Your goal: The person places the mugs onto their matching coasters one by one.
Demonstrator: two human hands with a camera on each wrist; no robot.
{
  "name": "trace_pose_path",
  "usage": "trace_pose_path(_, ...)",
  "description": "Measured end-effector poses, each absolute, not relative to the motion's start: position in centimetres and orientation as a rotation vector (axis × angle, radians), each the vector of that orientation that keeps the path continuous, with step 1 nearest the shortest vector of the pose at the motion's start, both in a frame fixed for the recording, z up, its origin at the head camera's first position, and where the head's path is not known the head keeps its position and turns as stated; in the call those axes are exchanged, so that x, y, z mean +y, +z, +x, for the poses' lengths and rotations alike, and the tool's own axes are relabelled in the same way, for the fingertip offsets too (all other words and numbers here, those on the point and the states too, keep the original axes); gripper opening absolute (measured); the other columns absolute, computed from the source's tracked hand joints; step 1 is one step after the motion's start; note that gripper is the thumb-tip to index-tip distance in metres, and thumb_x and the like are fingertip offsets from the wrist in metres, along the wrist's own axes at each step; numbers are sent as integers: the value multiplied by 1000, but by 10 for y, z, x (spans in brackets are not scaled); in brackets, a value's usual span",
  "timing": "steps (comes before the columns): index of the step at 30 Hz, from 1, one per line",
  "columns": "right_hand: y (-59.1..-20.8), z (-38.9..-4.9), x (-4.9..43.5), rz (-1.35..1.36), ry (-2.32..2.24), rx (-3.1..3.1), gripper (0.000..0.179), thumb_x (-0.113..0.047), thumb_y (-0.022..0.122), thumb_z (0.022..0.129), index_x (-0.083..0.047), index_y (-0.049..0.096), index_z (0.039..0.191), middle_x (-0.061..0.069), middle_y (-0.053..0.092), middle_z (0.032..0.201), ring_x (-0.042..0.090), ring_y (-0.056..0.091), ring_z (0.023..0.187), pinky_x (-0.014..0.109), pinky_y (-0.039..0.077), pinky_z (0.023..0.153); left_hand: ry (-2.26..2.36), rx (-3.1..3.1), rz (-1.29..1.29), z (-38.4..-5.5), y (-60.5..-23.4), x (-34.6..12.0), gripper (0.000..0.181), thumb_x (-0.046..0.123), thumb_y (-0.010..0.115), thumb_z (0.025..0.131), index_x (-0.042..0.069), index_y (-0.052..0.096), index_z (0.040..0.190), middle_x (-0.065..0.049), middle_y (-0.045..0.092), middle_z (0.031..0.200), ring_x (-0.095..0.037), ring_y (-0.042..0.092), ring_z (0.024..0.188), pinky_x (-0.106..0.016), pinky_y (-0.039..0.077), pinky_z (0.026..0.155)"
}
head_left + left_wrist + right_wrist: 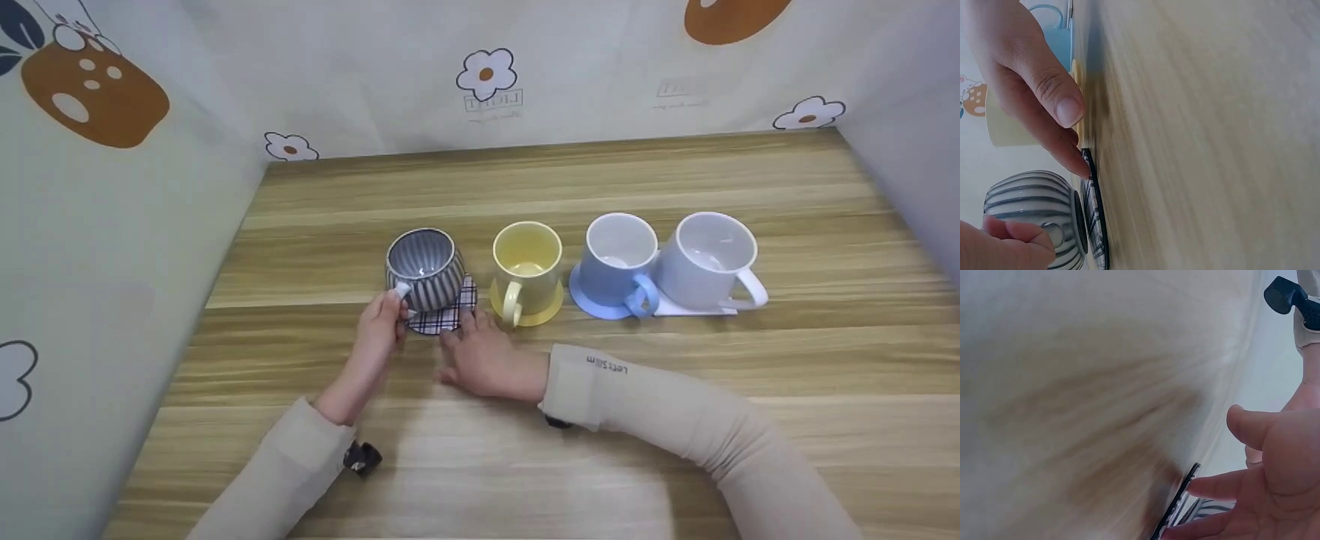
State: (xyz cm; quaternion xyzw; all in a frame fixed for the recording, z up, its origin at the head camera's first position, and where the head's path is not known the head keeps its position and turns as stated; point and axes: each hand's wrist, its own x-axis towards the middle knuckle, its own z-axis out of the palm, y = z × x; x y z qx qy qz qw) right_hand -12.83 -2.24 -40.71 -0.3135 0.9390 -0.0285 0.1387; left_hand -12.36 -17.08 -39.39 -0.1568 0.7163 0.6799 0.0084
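My left hand pinches the handle of a grey-and-white striped mug between thumb and fingers. Under the mug lies a round plaid coaster with a dark edge, partly hidden by it. In the left wrist view the striped mug has its base close over the coaster. My right hand reaches in from the right, its extended fingertips at the coaster's near right edge. In the right wrist view the right hand's fingers touch the coaster's rim, palm showing.
To the right, a yellow mug stands on a yellow coaster, a blue mug on a blue coaster, and a white mug on a white coaster. A patterned curtain closes off the wooden table's back.
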Motion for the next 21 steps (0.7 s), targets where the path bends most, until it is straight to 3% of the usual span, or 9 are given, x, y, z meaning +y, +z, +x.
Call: trace_pose_path(21,-406,-128,-20,-920,-191,2780,60,-50,53,86,-11,48,132,36,32,134,53,28,125,53,38,96,2229,2126,-426,-116,-400,-165,30,16,32,100,10,46,74,3,37,62,-3,31,52,-16,24,45)
